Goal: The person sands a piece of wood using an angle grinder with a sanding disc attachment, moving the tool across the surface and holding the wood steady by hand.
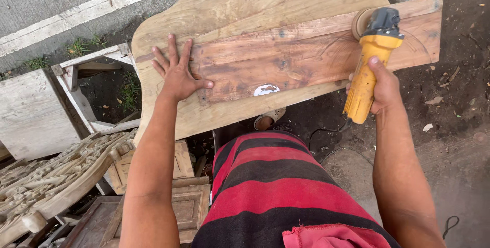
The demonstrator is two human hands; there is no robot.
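While the left hand (177,72) lies flat, fingers spread, on the near-left end of a reddish plank (306,54), the right hand (380,87) is clamped on a yellow grinder (368,64) whose disc (360,22) touches the plank's far-right end. Plank lies across a pale wooden slab (240,3); carved woodwork (56,176) sits near left.

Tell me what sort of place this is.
Likely an outdoor woodworking yard: a right hand holds a yellow sander on a reddish plank, the left hand steadies it, and carved wood lies nearby.
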